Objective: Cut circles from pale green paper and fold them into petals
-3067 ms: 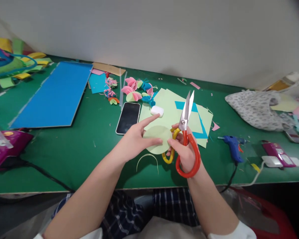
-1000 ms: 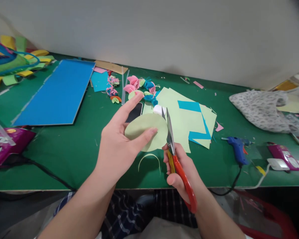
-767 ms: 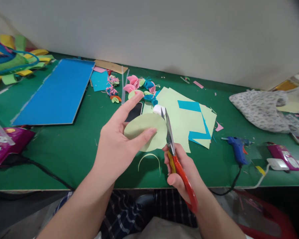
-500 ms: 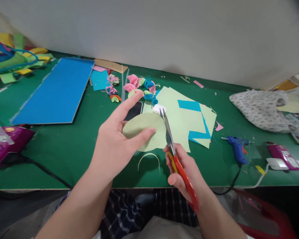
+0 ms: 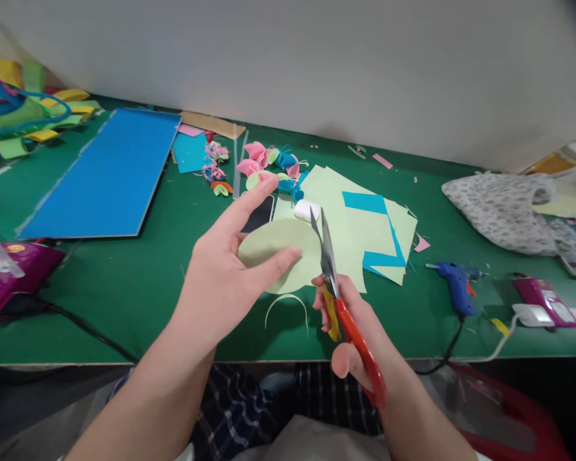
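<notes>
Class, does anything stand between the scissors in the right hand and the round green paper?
Nothing visible does: the scissors, open in the right hand, are right at the edge of the round green paper in the left hand. The small white object lies beyond, not between them.

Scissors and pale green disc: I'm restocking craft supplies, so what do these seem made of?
Scissors: the blades look like polished metal, probably steel, from their silvery shine; the red and yellow handles look smooth and evenly coloured, perhaps plastic. Pale green disc: matte and thin-edged, likely paper or light card, though which is unclear.
</notes>
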### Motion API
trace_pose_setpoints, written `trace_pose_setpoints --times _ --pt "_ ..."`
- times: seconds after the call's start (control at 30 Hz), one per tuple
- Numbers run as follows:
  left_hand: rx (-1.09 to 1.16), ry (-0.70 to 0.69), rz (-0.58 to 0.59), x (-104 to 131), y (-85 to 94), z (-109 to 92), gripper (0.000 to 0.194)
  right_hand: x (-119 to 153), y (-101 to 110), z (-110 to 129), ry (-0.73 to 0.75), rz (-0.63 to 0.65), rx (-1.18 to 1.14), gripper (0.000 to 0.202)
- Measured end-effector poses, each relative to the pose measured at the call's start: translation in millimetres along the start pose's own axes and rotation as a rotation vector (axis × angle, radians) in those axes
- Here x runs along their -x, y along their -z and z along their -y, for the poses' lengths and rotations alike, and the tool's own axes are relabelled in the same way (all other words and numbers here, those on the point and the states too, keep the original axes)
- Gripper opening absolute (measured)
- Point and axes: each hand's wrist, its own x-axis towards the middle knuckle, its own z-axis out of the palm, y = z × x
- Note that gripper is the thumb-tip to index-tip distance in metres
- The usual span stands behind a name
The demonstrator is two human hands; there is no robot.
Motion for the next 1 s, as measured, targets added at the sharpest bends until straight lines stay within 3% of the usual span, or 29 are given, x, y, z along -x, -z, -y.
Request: trace_pose_setpoints --times 0.3,0.5,0.63,0.83,1.0 --pt "-0.006 0.01 0.013 0.1 0.0 -2.3 0.068 2.1 1.5 -4.1 0.028 0.033 0.053 0.093" --pt "-0.018 -0.015 0.032 -0.3 1.0 0.8 0.067 1.5 -4.6 1.6 -0.002 -0.057 0.008 0.089" --pt "-0.014 0.011 0.04 0.6 1.3 -1.2 0.067 1.0 -3.7 3.1 -0.044 -0.039 -0.003 0.088" --pt "0.019 0.067 -0.011 -3.7 -2.6 3.8 0.062 -5.4 -4.4 -4.3 0.116 -0.097 -0.16 0.063" --pt "0.111 0.185 0.087 -6.9 -17.4 24.2 0.06 -23.0 -14.7 3.9 0.189 -0.28 -0.285 0.037"
